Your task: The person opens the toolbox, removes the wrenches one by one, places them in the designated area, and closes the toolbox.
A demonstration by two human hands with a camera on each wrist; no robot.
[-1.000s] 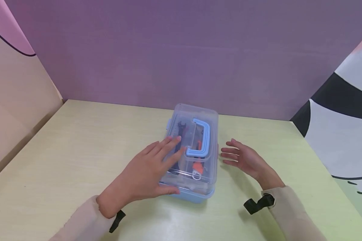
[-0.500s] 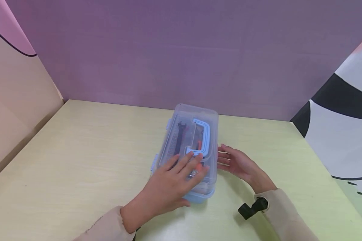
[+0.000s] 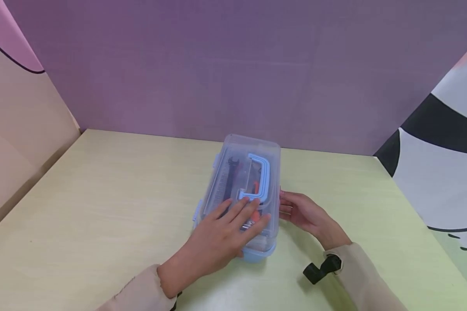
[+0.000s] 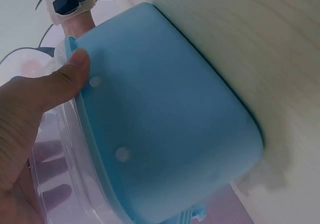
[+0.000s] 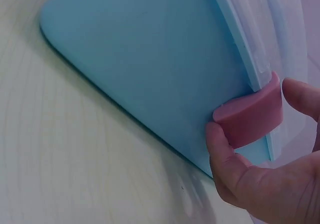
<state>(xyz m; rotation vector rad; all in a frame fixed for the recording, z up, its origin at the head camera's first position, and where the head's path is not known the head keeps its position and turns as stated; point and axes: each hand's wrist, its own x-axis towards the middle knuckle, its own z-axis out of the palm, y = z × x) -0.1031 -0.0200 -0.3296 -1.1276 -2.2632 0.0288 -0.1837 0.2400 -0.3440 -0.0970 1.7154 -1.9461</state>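
A toolbox (image 3: 218, 181) with a clear lid and pale blue base stands on the table, its blue handle (image 3: 264, 177) lying flat. Through the lid I see a dark wrench (image 3: 231, 175) and an orange item, partly covered. My left hand (image 3: 218, 242) rests on the near part of the lid with straight, spread fingers; its thumb (image 4: 70, 79) presses the base's near end, just under the rim. At the box's right side, my right hand (image 3: 305, 214) holds a pink latch (image 5: 252, 115), fingertips at its lower end and thumb at its upper end.
Light blue latches (image 3: 197, 211) show along the box's left side. The pale wooden table (image 3: 120, 194) reaches back to a purple wall panel (image 3: 218, 69). Patterned panels flank it left and right.
My left hand has moved right across the lid, from its left side to near the handle. My right hand has come in leftward from beside the box to the latch. The box has stayed put.
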